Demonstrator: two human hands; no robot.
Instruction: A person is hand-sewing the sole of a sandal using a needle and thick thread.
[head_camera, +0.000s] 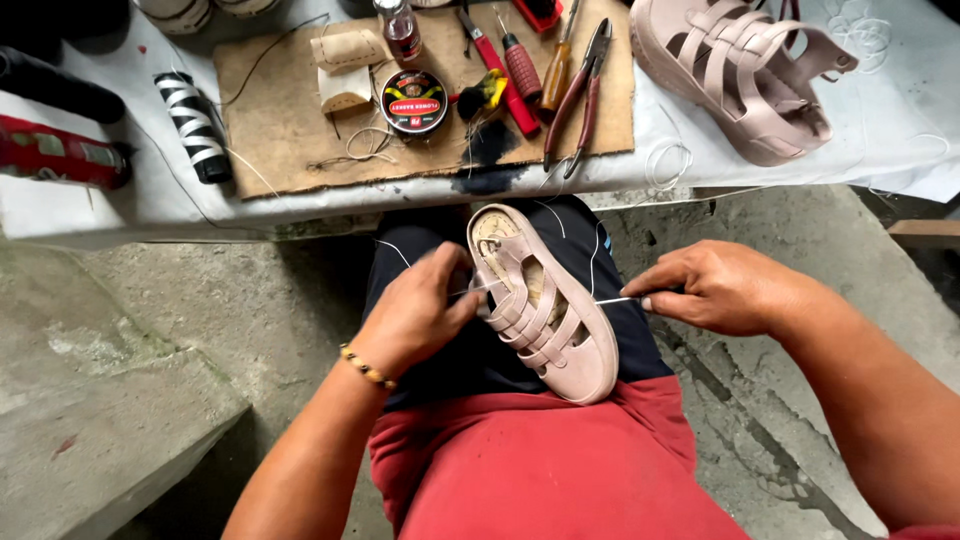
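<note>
Scene: head-worn camera looking down at a seated person's lap, with a low worktable (120, 205) just ahead.
Sandal in hand: pale pink strappy sandal (545, 305) lying on the lap, toe toward the body, heel toward the table.
Left hand: left hand (415, 310) curled against the sandal's left side, fingers pressed together and pinching a white thread (478, 290) at the straps.
Right hand: right hand (720, 288) held just off the sandal's right edge, fingers closed in a pinch on a thin needle or awl (617, 300); which tool is hard to tell at this size.
Step in hand: hand-stitching of the sandal's upper to its sole, judged from thread taut on both sides.
Next move calls for: firm hold on the sandal with the left hand and an even pull on the thread, so the stitch seats without puckering.
On the table: cardboard mat (290, 120) with a round tin (414, 102), red-handled pliers (585, 85), screwdrivers (520, 65) and a small bottle (401, 28).
Matching sandal: second pink sandal (740, 75) resting at the table's right end.
Left of mat: black-and-white striped spool (193, 125).
</note>
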